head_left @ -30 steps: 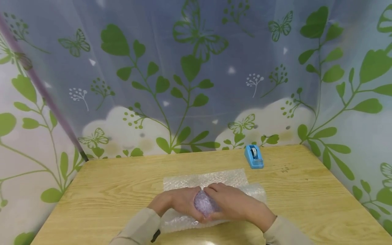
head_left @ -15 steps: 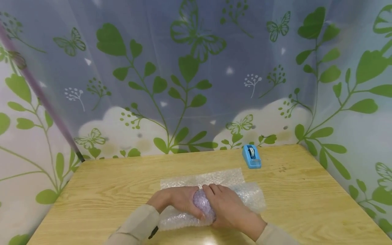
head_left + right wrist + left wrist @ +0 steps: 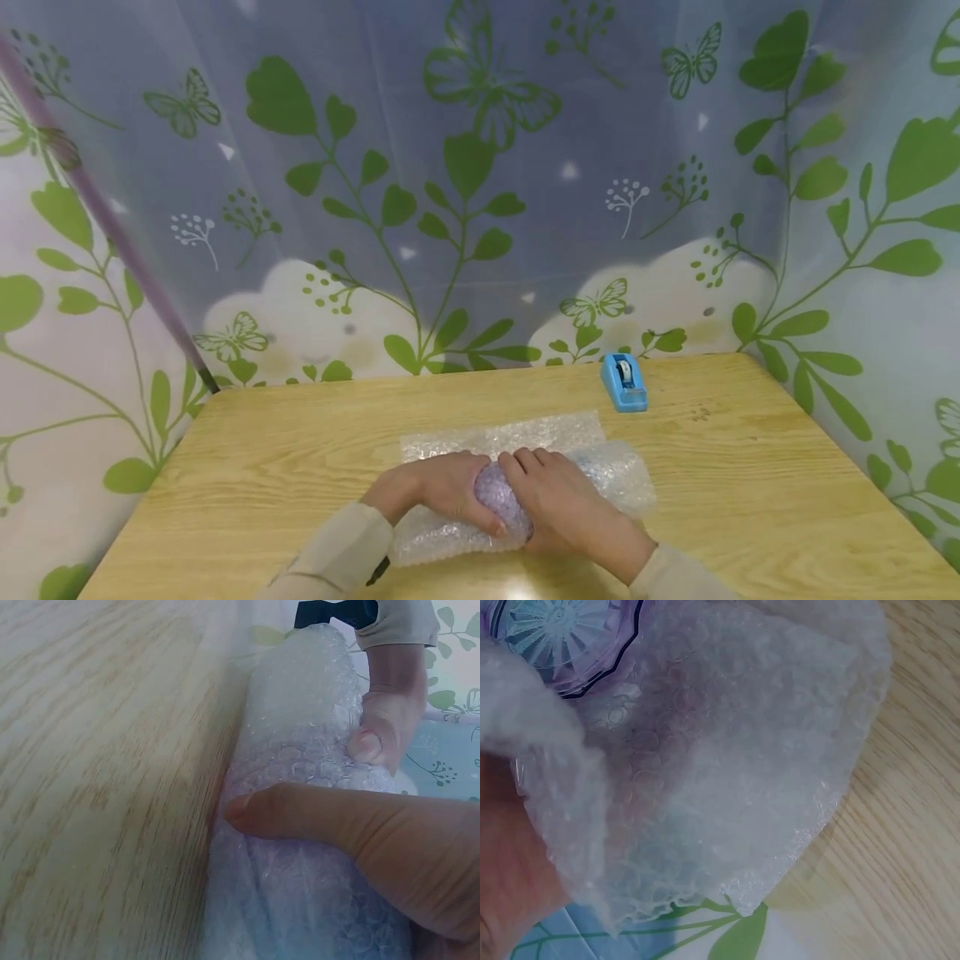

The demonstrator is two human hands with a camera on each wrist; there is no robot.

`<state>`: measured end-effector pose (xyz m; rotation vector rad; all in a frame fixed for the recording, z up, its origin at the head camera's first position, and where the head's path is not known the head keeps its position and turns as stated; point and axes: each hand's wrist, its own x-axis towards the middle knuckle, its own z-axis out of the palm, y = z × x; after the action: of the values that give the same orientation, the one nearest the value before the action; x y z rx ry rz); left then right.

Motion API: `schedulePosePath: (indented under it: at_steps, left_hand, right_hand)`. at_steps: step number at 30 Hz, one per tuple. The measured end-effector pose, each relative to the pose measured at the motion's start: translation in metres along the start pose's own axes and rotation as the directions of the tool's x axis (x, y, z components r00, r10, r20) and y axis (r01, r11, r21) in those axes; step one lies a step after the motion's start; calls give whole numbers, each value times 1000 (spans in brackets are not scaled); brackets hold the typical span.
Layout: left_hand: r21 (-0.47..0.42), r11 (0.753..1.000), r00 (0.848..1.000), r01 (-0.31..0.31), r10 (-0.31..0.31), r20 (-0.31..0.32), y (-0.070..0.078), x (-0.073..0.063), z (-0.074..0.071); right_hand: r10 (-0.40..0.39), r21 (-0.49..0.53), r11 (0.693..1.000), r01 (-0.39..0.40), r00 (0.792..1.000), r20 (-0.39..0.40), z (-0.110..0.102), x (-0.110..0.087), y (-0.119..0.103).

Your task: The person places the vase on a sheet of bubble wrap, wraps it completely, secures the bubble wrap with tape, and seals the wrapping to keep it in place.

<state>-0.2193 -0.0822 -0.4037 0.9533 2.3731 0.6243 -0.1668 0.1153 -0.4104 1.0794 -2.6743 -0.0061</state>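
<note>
A roll of bubble wrap (image 3: 621, 477) surrounds a purple, see-through object. Its round end (image 3: 562, 634), with a spoked pattern and dark rim, shows inside the wrap in the left wrist view. My left hand (image 3: 450, 487) grips the roll's left part from the far side, thumb toward me. Curled over its middle, my right hand (image 3: 558, 500) holds the roll just right of the purple patch. In the right wrist view, my right thumb (image 3: 307, 814) presses across the wrap, with the left thumb farther along. Flat bubble wrap shows behind and left of the roll. Most palm contact is hidden.
The roll lies on a wood-grain table (image 3: 300, 425). A blue tape dispenser (image 3: 624, 383) stands near the back edge, right of centre. Behind the table hangs a leaf-and-butterfly curtain (image 3: 360, 208), with a slanted purple pole (image 3: 135, 258) at the left.
My right hand has shifted lower over the roll, its thumb dropping out of the head view's sight. More of the roll's right end shows. The left hand has barely moved.
</note>
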Motion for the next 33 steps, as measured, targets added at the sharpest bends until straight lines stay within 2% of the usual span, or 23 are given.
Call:
schedulePosePath:
  at_steps: [2, 5, 9, 16, 24, 27, 29, 31, 33]
  left_hand:
    - [54, 998, 1000, 13, -12, -24, 1, 0, 0]
    - [18, 1000, 1000, -1, 1, -22, 1, -1, 1]
    - [-76, 997, 1000, -30, 30, -6, -2, -1, 1]
    - [4, 999, 994, 36, -35, -100, -6, -5, 0]
    - [38, 999, 989, 11, -5, -148, -6, -6, -5]
    - [89, 996, 987, 15, -1, -162, -7, -6, -6]
    - [159, 987, 982, 16, 14, -186, -6, -7, -6]
    - [260, 966, 973, 9, 51, -224, -4, -8, -7]
    - [377, 926, 957, 3, 107, -271, 0, -10, -6]
  right_hand:
    - [7, 5, 1000, -7, 1000, 10, 0, 0, 0]
    - [15, 18, 1000, -15, 1000, 21, 0, 0, -1]
    - [20, 39, 999, -21, 999, 32, -1, 1, -1]
    - [5, 51, 999, -9, 997, 76, -7, 6, 3]
    - [7, 96, 995, -23, 986, 164, -13, 13, 8]
    - [11, 114, 993, -32, 984, 179, -14, 14, 9]
    - [14, 116, 993, -36, 982, 186, -14, 15, 9]
    - [20, 110, 993, -42, 981, 193, -13, 15, 9]
    - [28, 107, 993, -50, 979, 203, -13, 14, 9]
